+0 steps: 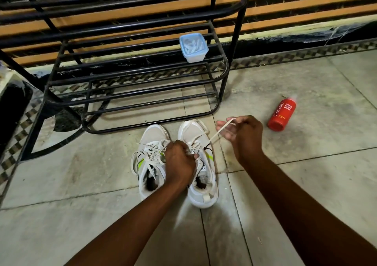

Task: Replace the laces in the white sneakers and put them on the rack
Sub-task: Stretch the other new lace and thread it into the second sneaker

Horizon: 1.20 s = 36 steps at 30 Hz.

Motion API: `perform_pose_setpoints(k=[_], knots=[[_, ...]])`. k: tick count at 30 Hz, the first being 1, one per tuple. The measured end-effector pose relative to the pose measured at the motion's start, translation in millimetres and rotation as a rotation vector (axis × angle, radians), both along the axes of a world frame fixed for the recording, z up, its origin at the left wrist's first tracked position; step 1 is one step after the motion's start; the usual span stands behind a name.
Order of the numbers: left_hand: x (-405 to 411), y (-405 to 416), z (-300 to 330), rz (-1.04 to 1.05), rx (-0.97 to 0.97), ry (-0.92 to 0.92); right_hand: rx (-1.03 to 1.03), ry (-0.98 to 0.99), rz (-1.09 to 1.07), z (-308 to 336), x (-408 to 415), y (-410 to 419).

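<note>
Two hands working: your left hand is pinning the right sneaker, right hand pinching limp lace toward 2 o'clock; pinch near the tip.

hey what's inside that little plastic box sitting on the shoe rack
Through the translucent blue lid of the plastic box on the shoe rack, pale white strips show, possibly coiled laces. The lid blurs them, so I cannot be sure.

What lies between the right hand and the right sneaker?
In the head view, a taut white lace runs from the right hand to the right sneaker; below it, bare floor.
</note>
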State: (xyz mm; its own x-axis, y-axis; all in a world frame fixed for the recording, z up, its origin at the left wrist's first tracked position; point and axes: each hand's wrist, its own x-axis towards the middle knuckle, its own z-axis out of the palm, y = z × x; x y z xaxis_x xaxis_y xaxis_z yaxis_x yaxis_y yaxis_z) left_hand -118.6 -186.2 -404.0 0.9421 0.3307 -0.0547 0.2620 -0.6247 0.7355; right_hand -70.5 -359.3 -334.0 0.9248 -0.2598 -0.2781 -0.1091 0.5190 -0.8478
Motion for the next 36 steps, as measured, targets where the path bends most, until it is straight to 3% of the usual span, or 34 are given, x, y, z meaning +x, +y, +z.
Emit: perform_pose_setpoints(k=[1,2,5,8,10,13,15,16,19,20,21,22,24,25,27,29,31,33,35,36], knots=[[-0.4,-0.4,0.2,-0.005,0.011,-0.008,0.006,-0.003,-0.012,2.4,6.4,-8.4],[-0.5,-1.2,1.1,-0.009,0.016,-0.012,-0.115,-0.050,0.019,0.7,11.7,-18.8],[0.5,-2.5,0.3,-0.015,0.019,-0.013,-0.874,-0.351,0.340,-21.2,11.9,-42.8],[0.3,-2.4,2.4,-0.029,0.033,-0.007,-1.478,-0.518,0.879,-55.8,-7.3,-41.5],[-0.4,-1.0,1.0,-0.041,0.031,0.000,-1.750,-0.611,0.870,-68.9,-16.1,-30.0],[-0.4,1.2,-4.5,-0.059,-0.008,0.010,-1.686,-0.659,0.402,-41.8,-13.1,-18.9],[0.3,1.2,-5.9,-0.067,0.004,-0.005,-1.466,-0.706,0.148,-13.6,-8.0,-14.3],[0.3,1.2,-3.9,-0.064,0.018,-0.010,-1.259,-0.647,0.098,-1.5,-6.3,-8.4],[1.3,1.3,-0.7,-0.053,0.023,-0.012,-0.374,-0.259,0.074,19.0,-10.3,11.5],[0.6,1.3,0.7,-0.051,0.024,-0.015,-0.248,-0.178,0.052,16.6,-11.7,12.5],[0.1,1.1,0.7,-0.051,0.023,-0.016,-0.313,-0.146,0.038,9.7,-14.6,8.2],[-0.5,1.2,0.8,-0.046,0.021,-0.012,-0.538,-0.199,0.056,-3.1,-16.8,-0.2],[-1.8,0.2,-0.7,-0.056,0.007,-0.006,-1.170,-0.402,0.347,-36.3,-20.4,-23.9],[-2.0,0.1,-2.9,-0.062,-0.008,-0.004,-1.392,-0.464,0.556,-47.7,-24.1,-31.8],[0.2,3.3,-16.8,-0.074,-0.037,0.014,-1.676,-0.531,0.812,-62.8,-28.3,-39.8],[2.0,4.4,-23.6,-0.074,-0.037,0.016,-1.829,-0.664,0.729,-53.7,-16.5,-35.9],[-0.6,0.0,-7.2,-0.056,-0.012,-0.005,-1.756,-0.774,0.479,-19.5,-1.0,-24.1],[-1.3,-1.1,-4.5,-0.051,0.031,-0.024,-1.554,-0.727,0.277,19.3,11.3,-14.6],[-1.5,0.1,-2.6,-0.047,0.033,-0.028,-1.168,-0.582,0.214,39.3,12.4,-3.7],[-2.2,0.3,-3.0,-0.045,0.032,-0.025,-0.871,-0.490,0.229,42.6,7.9,1.6]])
